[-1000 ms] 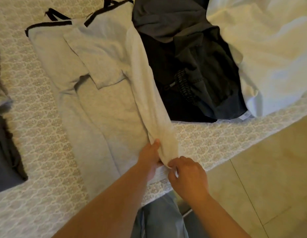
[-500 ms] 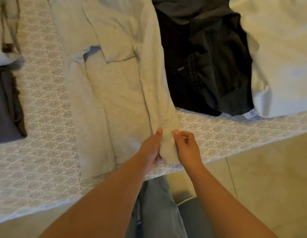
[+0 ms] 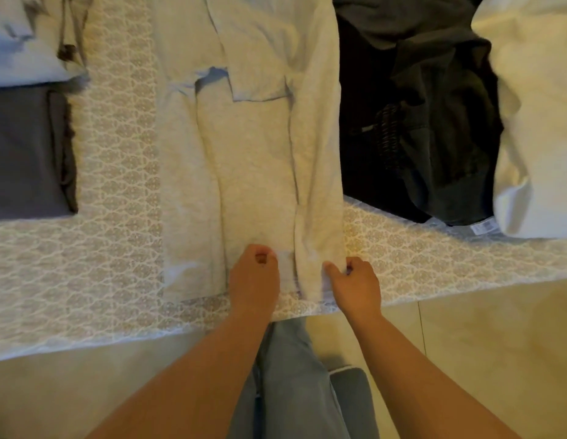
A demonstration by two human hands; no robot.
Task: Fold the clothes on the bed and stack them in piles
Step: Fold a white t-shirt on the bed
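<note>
A light grey garment [image 3: 253, 160] lies lengthwise on the patterned bedspread [image 3: 111, 248], both long sides folded in toward its middle. My left hand [image 3: 255, 274] pinches its near hem at the centre. My right hand [image 3: 355, 285] grips the near end of the right folded strip at the hem's right corner. Both hands sit close to the bed's front edge. To the right lies a heap of dark clothes [image 3: 428, 122], and beyond it a white garment [image 3: 535, 115].
At the left are a folded dark grey item [image 3: 25, 153] and a pale blue folded item [image 3: 22, 42] behind it. The bed's front edge runs across the frame; below it are a tiled floor [image 3: 481, 343] and my jeans-clad legs [image 3: 291, 381].
My hands moved apart along the near hem: the left shifted left, the right shifted right. The right folded strip now lies flatter and straighter. The camera tilted further down over the bed edge.
</note>
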